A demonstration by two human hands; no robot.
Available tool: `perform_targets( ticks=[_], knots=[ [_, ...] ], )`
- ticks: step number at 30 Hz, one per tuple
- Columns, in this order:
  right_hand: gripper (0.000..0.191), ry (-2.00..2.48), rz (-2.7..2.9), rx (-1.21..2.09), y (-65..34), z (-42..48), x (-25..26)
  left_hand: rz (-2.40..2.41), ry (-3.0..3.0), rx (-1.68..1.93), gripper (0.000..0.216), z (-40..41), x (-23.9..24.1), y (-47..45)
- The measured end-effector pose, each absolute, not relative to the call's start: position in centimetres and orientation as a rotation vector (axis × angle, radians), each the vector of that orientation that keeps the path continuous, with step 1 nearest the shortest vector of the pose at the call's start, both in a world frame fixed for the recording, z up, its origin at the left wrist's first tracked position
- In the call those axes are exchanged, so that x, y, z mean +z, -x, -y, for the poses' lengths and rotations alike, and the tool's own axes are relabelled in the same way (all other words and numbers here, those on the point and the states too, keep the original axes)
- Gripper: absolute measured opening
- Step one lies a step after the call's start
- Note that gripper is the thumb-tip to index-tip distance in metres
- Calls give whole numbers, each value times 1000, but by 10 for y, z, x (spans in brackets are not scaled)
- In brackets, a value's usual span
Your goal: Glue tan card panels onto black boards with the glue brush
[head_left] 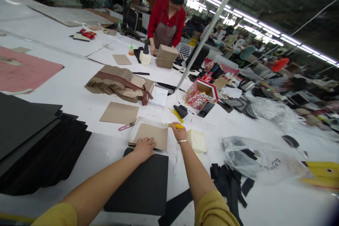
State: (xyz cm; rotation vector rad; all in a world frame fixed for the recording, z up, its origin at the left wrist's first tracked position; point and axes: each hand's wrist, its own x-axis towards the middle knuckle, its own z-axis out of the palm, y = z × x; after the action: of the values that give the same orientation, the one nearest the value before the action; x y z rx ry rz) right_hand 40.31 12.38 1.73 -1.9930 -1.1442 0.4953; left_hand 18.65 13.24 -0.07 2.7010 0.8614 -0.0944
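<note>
My left hand point(144, 149) lies flat with its fingers spread on a brown cardboard sheet point(156, 134), which tops a small stack with a whitish band along its far and left edges. In my right hand point(179, 133) is a yellow-handled brush point(177, 125), its pale tip at the stack's far right corner. A black sheet point(144, 187) lies just in front of the stack, partly under my left forearm. Close to my right wrist stands an off-white block-like container point(196, 141). Pink-handled thread snips point(126, 126) lie left of the stack, beside a loose cardboard piece point(119, 113).
Black sheets point(31, 141) are piled at left. Fanned cardboard pieces point(113, 83) and a red patterned box point(201, 93) stand beyond my hands. Black strips point(227, 187) and a clear plastic bag point(254, 155) lie at right. Across the table stands a person in red point(166, 21), near a slanted pole point(209, 31).
</note>
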Motion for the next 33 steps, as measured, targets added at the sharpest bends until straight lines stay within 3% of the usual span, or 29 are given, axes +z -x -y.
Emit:
perform_targets(
  ticks=[5,9,18,23,28,33],
  knots=[
    [23,1949,1908,271,-380,-68,7,-854,-2725,-214,43,-153,-4,-200],
    [25,1846,2080,196,-363,-12,0,-803,-2769,-189,40,-156,-9,-203],
    [23,1784,1428,324,-359,28,34,-672,-2777,-279,34,-165,-2,-208],
    [36,1797,836,340,-358,43,57,-641,-2784,-238,20,-157,13,-205],
    [36,1744,859,536,-342,47,54,-968,-2712,271,18,-137,46,-183],
    [23,1765,1062,606,-306,26,41,-1304,-1931,966,12,-119,84,-151]
  ],
)
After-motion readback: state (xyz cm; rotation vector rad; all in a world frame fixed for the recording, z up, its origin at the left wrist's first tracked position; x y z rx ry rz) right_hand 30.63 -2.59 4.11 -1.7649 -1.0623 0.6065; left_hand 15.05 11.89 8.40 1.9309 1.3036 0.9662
